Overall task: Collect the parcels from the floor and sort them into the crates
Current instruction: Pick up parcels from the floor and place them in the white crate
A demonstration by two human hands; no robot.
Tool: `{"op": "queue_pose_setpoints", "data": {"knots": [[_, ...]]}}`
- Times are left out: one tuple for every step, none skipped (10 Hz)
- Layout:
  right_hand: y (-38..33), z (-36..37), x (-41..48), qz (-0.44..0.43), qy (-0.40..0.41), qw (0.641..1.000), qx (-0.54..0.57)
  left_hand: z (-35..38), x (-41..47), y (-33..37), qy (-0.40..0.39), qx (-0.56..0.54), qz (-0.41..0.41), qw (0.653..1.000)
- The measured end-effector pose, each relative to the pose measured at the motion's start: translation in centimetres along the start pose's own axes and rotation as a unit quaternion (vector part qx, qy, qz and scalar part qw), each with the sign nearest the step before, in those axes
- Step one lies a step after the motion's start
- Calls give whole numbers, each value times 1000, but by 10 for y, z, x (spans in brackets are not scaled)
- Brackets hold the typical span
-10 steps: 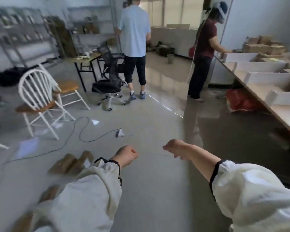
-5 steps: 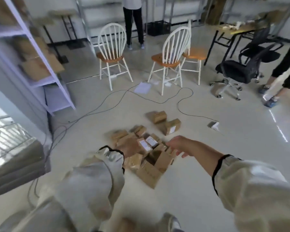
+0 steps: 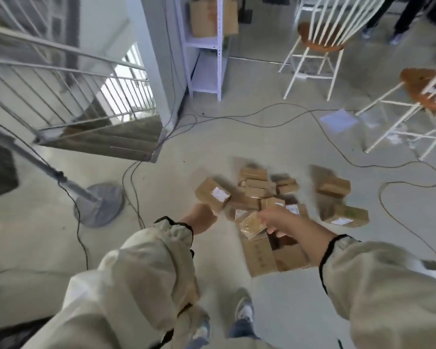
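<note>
A pile of brown cardboard parcels [image 3: 261,187] lies on the floor just ahead of my feet. Two more parcels [image 3: 334,187] sit apart to its right, and a larger flat box [image 3: 261,255] lies at the near side. My left hand [image 3: 200,217] is at the pile's left edge, closed on a brown parcel with a white label [image 3: 213,195]. My right hand [image 3: 281,222] is over the middle of the pile, with its fingers around a small taped parcel [image 3: 252,225]. The picture is blurred. No crate is in view.
A fan stand with a round base [image 3: 98,205] and loose cables [image 3: 363,162] lie on the floor around the pile. A stair railing [image 3: 68,91] is at the left, a white shelf [image 3: 207,59] behind, and two white chairs [image 3: 315,44] and another person's legs at the right.
The view has swung left and down onto the pile. Both hands, held out with nothing in them before, have dropped to the parcels and closed on one each.
</note>
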State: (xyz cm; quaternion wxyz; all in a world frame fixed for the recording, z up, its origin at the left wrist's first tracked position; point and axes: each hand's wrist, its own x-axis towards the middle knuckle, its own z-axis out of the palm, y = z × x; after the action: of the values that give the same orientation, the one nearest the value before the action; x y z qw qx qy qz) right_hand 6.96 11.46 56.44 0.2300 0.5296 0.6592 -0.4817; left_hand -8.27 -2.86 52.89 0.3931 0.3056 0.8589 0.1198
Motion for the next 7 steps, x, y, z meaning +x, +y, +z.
{"op": "queue_pose_setpoints", "data": {"knots": [[-3,5,25,-23,21,999,-22,5,4,-2,-7,-23,-24,999],[9,3,48,15,10,1000,6,23,14,-9,-23,-26,-48,998],[28,-1,79,59,-23,998,29,43,42,-13,-42,-34,-31,998],[53,3,132,70,-13,997,33,66,82,-12,-53,-17,-21,998],[81,14,199,71,1,996,47,103,141,-10,-57,-18,2,998],[119,28,280,71,23,995,59,155,210,-17,-66,-2,12,998],[163,37,374,58,87,994,44,226,308,-33,-52,47,51,996]]}}
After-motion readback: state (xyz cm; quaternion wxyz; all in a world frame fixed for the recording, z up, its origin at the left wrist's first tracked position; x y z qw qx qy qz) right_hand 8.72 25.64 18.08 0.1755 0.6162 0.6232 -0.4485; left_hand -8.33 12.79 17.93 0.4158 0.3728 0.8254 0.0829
